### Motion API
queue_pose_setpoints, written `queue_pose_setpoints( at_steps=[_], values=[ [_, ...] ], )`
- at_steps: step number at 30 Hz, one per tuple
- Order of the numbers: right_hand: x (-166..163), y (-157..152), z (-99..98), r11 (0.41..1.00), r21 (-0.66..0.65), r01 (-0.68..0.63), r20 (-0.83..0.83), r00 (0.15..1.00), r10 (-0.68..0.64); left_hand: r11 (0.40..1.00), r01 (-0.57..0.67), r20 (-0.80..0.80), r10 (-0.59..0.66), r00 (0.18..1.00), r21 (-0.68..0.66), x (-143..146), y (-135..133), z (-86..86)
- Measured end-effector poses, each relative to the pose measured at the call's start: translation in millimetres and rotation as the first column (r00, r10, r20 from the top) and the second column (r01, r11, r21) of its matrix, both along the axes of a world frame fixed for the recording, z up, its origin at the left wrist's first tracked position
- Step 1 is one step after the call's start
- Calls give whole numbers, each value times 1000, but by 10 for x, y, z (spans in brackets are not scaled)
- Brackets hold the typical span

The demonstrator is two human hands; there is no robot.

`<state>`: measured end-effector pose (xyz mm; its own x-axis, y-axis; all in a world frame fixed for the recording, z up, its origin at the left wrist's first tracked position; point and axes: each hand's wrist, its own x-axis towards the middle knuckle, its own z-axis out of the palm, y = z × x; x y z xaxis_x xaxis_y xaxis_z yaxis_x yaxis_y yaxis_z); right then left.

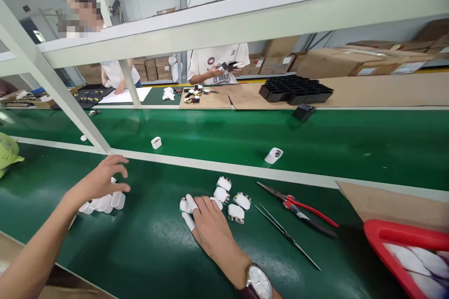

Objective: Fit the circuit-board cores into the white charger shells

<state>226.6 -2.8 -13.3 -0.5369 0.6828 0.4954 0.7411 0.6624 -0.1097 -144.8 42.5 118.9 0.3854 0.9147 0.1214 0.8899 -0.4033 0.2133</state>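
Observation:
My left hand (101, 181) hovers over a row of white plastic cups (105, 203), its fingers spread and holding nothing. White finger covers sit on the thumb and index finger of my right hand (213, 224), which closes on a small white-topped circuit board (184, 205) lying on the green bench. More boards of that kind lie just beyond and right of this hand, among them one white-topped board (242, 201); another is partly hidden under my fingers. Tweezers (287, 236) and red-and-black long-nose pliers (298, 208) rest farther right.
Two white cups stand on the green conveyor belt (210, 131), beyond a pale rail (210, 168). A red bin (393, 229) holds white pieces at right. A shelf beam (224, 32) crosses above. Opposite, a co-worker (219, 63) handles black parts near a black tray (294, 88).

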Motion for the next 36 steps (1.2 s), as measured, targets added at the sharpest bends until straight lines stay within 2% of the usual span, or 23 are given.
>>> queue_pose_setpoints(
  at_steps=[4, 7, 10, 14, 16, 18, 21, 23, 27, 31, 33, 36],
  values=[
    [7, 36, -108, 999, 19, -34, -104, 994, 36, 1000, 5, -194, -1, 981, 21, -211, -597, -194],
    [-25, 61, -136, 999, 44, -14, -126, 992, 19, 996, 35, -165, -21, 986, 83, -83, -761, -360],
    [-95, 39, -124, 999, 32, -6, -75, 997, 8, 991, 83, -16, -82, 996, 100, 262, -739, -404],
    [-147, -39, -123, 1000, 26, 7, -40, 999, -6, 981, 194, 179, -186, 966, -26, 826, -543, -458],
    [-136, -70, -132, 999, 40, 10, -32, 999, -9, 969, 245, 236, -234, 943, -18, 1039, -410, -572],
    [-115, -86, -136, 1000, 28, 4, -37, 999, -3, 971, 236, 266, -236, 935, 35, 1162, -297, -730],
    [-88, -85, -133, 1000, -21, -2, -58, 998, 1, 988, 145, 287, -153, 946, 52, 1176, -225, -935],
    [-79, -76, -129, 999, -38, -10, -64, 998, 7, 994, 104, 314, -97, 944, -8, 1111, -238, -993],
    [-64, -51, -83, 998, -44, -33, -113, 993, 28, 970, 175, 451, -81, 889, -170, 1013, -281, -958],
    [-41, -40, 69, 1000, -20, -18, -261, 965, 12, 940, 209, 511, -45, 858, -268, 1115, -280, -952],
    [-34, -57, 153, 999, -28, -38, -356, 934, 26, 950, 211, 524, -61, 850, -231, 1196, -288, -990],
    [-39, -112, 222, 991, -41, -126, -436, 895, 95, 969, 242, 527, -183, 830, -46, 1276, -329, -1062]
  ],
)
